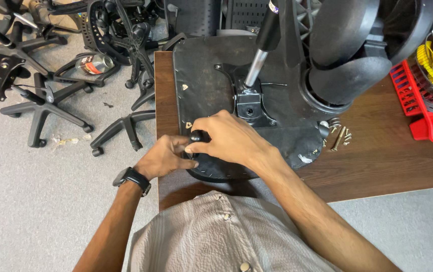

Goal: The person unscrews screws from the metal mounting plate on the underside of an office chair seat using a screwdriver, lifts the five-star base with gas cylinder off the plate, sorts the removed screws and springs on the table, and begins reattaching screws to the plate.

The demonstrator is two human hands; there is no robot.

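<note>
Nearest the lens: pale grey striped button-up shirt (221, 236), two bare forearms reaching out from it over the table edge. Left hand (166, 158), black wristwatch (133, 179) strapped just behind it, fingers curled in against the near rim of the upturned black fabric-covered chair seat (211, 85); whether anything sits pinched in that grip, impossible to tell. Right hand (229, 138) crossing over the left, thumb and fingers closed around a small round black knob (200, 136) at the near left part of the seat underside. Seat lying upside down on the dark brown wooden table (377, 156), black metal tilt mechanism (249, 103) bolted at its middle, shiny silver gas cylinder with black sleeve (260, 48) rising tilted from it. Two small pale triangular tags (184, 87) on the seat fabric. Loose brass-coloured screws and washers (338, 135) on the table just right of the seat. Red plastic basket (420, 106) at the far right, yellow items inside. Over on the grey carpet, left: black five-star chair bases (50, 108), and a silver cylindrical can with red-and-white label (94, 63) lying on its side among them.
</note>
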